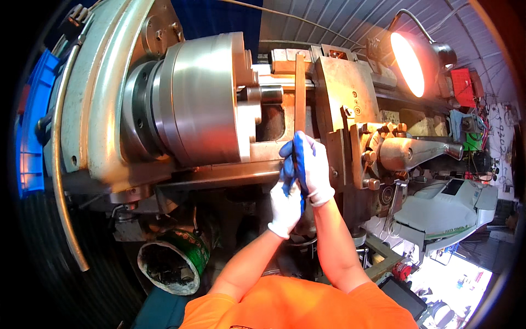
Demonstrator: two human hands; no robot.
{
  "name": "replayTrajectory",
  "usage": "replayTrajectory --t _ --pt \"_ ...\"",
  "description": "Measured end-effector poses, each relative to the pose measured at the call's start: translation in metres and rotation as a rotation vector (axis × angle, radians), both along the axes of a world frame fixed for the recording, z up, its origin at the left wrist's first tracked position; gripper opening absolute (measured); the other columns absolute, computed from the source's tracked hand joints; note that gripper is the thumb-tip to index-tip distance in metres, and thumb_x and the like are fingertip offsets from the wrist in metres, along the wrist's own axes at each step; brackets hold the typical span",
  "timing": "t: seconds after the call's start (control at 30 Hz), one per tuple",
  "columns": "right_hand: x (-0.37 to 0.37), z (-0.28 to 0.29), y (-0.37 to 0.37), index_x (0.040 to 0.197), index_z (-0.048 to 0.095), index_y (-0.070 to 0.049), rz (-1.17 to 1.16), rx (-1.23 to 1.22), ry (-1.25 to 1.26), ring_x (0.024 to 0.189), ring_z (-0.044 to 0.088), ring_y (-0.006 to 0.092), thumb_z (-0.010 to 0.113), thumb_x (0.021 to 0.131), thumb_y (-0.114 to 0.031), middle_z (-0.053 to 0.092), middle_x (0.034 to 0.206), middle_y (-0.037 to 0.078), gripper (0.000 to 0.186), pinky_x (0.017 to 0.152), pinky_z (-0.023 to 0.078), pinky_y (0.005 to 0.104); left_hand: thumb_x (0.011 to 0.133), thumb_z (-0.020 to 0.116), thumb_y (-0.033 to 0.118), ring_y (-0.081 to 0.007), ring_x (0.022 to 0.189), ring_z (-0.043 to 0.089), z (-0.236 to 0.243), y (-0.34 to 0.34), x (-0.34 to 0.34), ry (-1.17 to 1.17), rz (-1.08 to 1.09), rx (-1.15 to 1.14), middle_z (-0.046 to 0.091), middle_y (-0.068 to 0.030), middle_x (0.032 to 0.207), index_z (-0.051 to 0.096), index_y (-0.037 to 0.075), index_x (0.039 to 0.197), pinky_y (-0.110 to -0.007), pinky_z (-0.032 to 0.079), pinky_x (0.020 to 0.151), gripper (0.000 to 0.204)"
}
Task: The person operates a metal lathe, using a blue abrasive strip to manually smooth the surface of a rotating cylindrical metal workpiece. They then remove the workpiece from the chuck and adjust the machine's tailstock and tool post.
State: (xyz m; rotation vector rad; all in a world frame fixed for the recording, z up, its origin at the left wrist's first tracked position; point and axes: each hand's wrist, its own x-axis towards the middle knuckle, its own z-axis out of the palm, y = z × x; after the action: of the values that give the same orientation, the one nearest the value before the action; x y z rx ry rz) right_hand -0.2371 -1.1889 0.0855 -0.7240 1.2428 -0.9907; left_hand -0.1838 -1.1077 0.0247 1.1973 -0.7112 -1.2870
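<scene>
Both my hands wear white gloves with blue palms and are together in front of the lathe. My right hand (316, 167) is closed around the near end of a long flat brown bar (300, 90), which points away from me over the lathe bed. My left hand (286, 203) is pressed against the right one, its blue fingers curled at the same dark near end; the exact grip is partly hidden. Left of the bar, a short round metal workpiece (270, 94) sticks out of the big lathe chuck (203, 98), whose surface looks smeared as if spinning.
A tool post (368, 156) with bolts and a handle (402, 153) stand right of my hands. A lit lamp (408, 63) shines from the upper right. Lower left is an open green-and-white bucket (170, 268); a long metal lever (60, 164) hangs at far left.
</scene>
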Motion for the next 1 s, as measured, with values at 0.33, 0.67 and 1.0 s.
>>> replayTrajectory --t 0.33,0.67,1.0 --pt "0.005 -0.019 0.043 0.078 0.061 -0.003 0.058 0.037 0.044 0.045 0.047 0.0061 0.049 0.099 -0.034 0.053 0.055 0.0 0.039 0.044 0.037 0.021 0.097 0.054 0.032 -0.0038 0.067 0.048 -0.016 0.057 0.008 0.009 -0.019 0.079 0.058 0.003 0.075 0.058 0.0 0.102 -0.023 0.039 0.056 0.033" --pt "0.007 -0.026 0.037 0.077 0.06 -0.002 0.054 0.221 0.065 0.045 0.05 0.0095 0.048 0.099 -0.033 0.053 0.054 0.002 0.04 0.043 0.04 0.0242 0.096 0.057 0.031 -0.0037 0.063 0.047 -0.039 0.06 0.008 0.137 -0.03 0.298 0.056 0.0044 0.072 0.058 0.002 0.091 -0.023 0.038 0.053 0.03" --pt "0.003 -0.013 0.046 0.078 0.058 -0.003 0.041 0.134 0.018 0.043 0.046 0.0085 0.045 0.099 -0.038 0.049 0.052 0.002 0.043 0.043 0.04 0.0243 0.096 0.054 0.027 -0.01 0.077 0.054 -0.017 0.061 0.013 -0.011 -0.114 0.121 0.064 -0.0028 0.088 0.059 -0.001 0.109 -0.028 0.045 0.068 0.031"
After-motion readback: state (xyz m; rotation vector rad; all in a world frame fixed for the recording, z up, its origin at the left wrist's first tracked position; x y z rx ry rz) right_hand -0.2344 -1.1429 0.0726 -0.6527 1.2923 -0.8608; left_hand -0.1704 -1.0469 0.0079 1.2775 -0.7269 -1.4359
